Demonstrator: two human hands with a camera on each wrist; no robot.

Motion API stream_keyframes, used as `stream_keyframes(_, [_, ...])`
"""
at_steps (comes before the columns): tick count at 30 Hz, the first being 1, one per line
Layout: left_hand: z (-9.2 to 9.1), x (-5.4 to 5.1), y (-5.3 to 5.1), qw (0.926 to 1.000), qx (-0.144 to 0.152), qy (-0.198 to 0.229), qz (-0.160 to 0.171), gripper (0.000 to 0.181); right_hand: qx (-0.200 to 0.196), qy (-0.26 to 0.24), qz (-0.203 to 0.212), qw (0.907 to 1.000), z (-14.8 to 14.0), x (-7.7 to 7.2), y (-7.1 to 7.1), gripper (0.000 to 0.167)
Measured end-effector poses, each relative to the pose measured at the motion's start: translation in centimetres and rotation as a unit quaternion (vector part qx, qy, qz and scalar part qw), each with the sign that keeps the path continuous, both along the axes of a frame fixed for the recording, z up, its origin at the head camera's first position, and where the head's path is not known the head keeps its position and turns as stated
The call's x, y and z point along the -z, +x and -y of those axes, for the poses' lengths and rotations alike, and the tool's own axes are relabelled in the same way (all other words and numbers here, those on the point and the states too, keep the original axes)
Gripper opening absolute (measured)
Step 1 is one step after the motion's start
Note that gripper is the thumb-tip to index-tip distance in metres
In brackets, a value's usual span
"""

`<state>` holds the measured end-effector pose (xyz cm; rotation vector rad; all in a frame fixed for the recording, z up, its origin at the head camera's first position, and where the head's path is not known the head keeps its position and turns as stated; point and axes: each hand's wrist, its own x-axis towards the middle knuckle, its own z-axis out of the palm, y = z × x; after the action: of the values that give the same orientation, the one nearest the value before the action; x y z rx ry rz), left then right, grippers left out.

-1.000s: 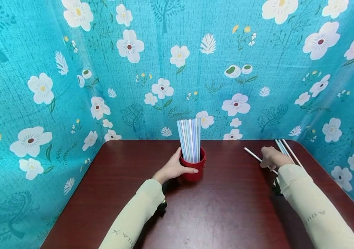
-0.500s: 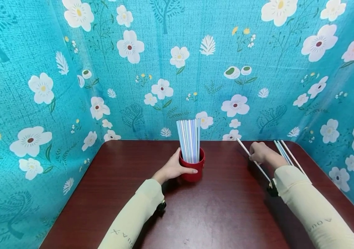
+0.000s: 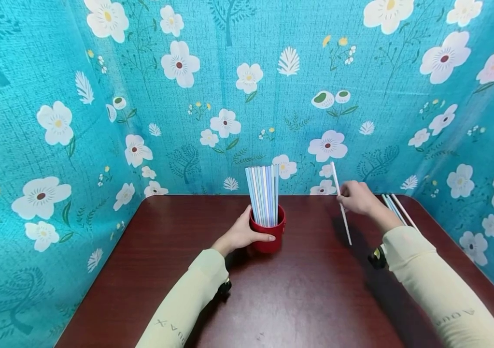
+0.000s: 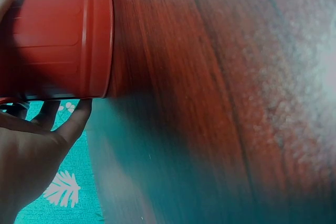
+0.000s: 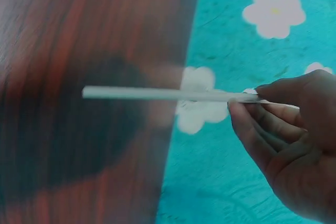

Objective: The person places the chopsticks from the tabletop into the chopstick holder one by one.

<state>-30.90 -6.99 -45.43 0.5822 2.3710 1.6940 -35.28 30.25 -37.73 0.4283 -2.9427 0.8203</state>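
A red bucket-like cup (image 3: 267, 241) stands upright on the table, filled with a bundle of pale blue, white and lilac straws (image 3: 264, 195). My left hand (image 3: 241, 233) grips the cup from its left side, thumb across the front; the left wrist view shows its fingers against the red wall (image 4: 58, 43). To the right, my right hand (image 3: 357, 197) pinches a single white straw (image 3: 340, 200) between thumb and fingertips, held up off the table and nearly upright, its top tilted left. In the right wrist view the straw's lower part (image 5: 136, 93) sticks out from the fingers.
Several more straws (image 3: 396, 205) lie on the table at its far right corner, partly behind the right forearm. The dark red-brown table (image 3: 307, 290) ends at a flowered blue cloth (image 3: 212, 96) at the back and sides.
My right hand has lifted the white straw off the table, moved left and turned it from slanting to nearly upright. My left hand and the cup have stayed put.
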Motion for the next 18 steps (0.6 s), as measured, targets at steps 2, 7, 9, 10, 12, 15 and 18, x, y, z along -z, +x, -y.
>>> stream_keyframes(2, [0.0,0.0,0.0,1.0,0.0,0.001,0.0,0.095,0.002,-0.021,-0.011,0.9997,0.8,-0.8,0.2,0.012])
stream_keyframes(7, [0.1,0.0,0.0,1.0,-0.003,0.0,0.0,0.095,-0.002,-0.07,-0.03,0.9971,2.8,-2.7,0.8,0.015])
stream_keyframes(9, [0.1,0.0,0.0,1.0,-0.002,0.0,-0.001,0.095,-0.005,-0.083,-0.038,0.9958,3.5,-3.4,1.1,0.015])
stream_keyframes(10, [0.1,0.0,0.0,1.0,-0.002,0.0,-0.002,0.095,-0.007,-0.087,-0.042,0.9953,3.8,-3.7,1.2,0.015])
stream_keyframes(12, [0.1,0.1,-0.1,1.0,-0.001,0.0,-0.004,0.095,-0.011,-0.094,-0.052,0.9941,4.4,-4.2,1.4,0.015])
stream_keyframes(15, [0.0,0.2,-0.2,1.0,0.002,0.0,-0.008,0.094,-0.009,-0.103,-0.067,0.9924,5.2,-4.8,1.8,0.015])
stream_keyframes(18, [0.0,0.3,-0.3,0.9999,0.004,0.001,-0.01,0.094,-0.001,-0.119,-0.079,0.9898,5.8,-5.3,2.3,0.018])
